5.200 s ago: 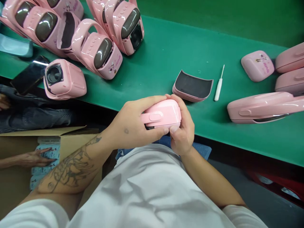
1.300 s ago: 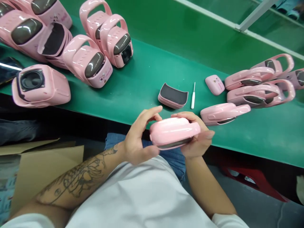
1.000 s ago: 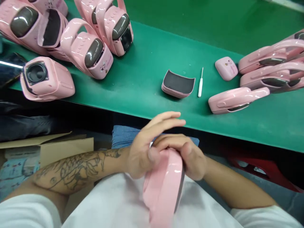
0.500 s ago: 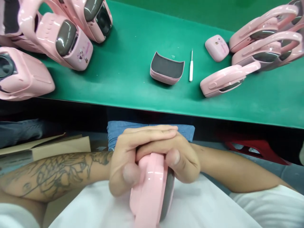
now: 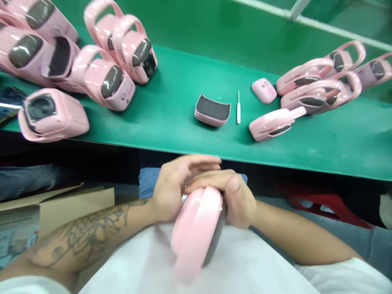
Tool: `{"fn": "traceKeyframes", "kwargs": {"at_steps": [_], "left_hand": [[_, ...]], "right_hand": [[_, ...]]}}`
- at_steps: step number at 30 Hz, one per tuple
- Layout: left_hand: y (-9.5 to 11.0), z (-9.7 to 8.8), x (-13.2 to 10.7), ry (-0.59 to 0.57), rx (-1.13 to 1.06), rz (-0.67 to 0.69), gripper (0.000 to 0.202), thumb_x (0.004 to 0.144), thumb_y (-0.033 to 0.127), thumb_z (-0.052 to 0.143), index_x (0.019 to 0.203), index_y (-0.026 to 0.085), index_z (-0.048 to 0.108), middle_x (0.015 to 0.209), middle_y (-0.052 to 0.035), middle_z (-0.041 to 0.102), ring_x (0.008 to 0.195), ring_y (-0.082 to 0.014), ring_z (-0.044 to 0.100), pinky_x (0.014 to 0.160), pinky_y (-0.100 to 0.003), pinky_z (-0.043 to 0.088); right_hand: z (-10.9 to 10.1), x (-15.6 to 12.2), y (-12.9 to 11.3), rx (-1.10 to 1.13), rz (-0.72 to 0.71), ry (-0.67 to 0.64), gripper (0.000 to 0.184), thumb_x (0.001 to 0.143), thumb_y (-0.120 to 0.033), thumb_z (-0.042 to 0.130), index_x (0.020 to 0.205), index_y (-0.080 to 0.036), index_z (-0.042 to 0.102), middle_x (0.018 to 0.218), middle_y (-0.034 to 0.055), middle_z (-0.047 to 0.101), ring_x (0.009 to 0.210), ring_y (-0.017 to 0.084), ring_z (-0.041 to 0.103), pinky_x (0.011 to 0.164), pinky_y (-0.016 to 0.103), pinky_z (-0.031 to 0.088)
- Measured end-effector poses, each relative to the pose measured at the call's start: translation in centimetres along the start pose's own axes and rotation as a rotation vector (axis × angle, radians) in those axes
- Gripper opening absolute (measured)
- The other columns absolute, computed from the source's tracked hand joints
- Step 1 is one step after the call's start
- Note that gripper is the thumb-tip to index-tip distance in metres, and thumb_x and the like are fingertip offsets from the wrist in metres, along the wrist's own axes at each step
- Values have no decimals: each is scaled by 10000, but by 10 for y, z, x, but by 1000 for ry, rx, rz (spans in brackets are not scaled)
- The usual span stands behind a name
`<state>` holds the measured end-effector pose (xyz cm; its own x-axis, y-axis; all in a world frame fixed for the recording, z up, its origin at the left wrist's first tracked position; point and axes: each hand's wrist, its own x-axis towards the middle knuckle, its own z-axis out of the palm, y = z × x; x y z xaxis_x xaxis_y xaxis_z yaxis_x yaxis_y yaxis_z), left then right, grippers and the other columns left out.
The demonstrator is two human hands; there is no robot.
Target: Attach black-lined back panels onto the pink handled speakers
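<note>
In front of my white shirt is a pink portable speaker (image 5: 196,230) with a dark side panel, blurred by motion. My left hand (image 5: 171,190) lies along its left side near the far end, fingers stretched over the other hand. On the right, my right hand (image 5: 237,200) is closed around the far end, its fingers across the top and its thumb raised. The palms' contact with the speaker is partly hidden. Beyond the hands, a curved pink cover with a dark pad (image 5: 212,111) and a white-handled screwdriver (image 5: 238,112) lie on the green table (image 5: 171,134).
Several pink speakers (image 5: 107,83) crowd the table's left, one lying with its round driver (image 5: 41,108) showing. More handled speakers (image 5: 301,96) stand right, beside a small rounded pink case (image 5: 263,90). An open cardboard box (image 5: 76,206) is at lower left, a red object (image 5: 330,208) at lower right.
The camera view has tilted, showing more of the table's far side. My left hand has loosened and shifted away from its wrap over my right hand. The held speaker has tilted slightly.
</note>
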<state>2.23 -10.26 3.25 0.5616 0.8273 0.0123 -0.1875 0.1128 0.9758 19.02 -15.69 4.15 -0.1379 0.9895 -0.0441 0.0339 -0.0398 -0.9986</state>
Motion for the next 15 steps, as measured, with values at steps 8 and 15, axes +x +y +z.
{"fn": "traceKeyframes", "kwargs": {"at_steps": [8,15], "left_hand": [[-31,0,6,326,-100,75,685,1051,699,383,1382,170,666,1391,-154,715,1290,-326,662,1098,-476,530],[-25,-12,23,514,36,211,655,1074,653,349,1268,175,754,1260,-120,774,1163,-304,698,1024,-419,528]], "right_hand": [[0,49,27,334,-78,718,711,1006,-788,386,934,-210,794,899,78,807,843,263,757,778,388,599],[32,53,39,141,-184,741,627,1084,-662,280,1060,-256,757,1073,78,731,992,261,694,876,390,571]]}}
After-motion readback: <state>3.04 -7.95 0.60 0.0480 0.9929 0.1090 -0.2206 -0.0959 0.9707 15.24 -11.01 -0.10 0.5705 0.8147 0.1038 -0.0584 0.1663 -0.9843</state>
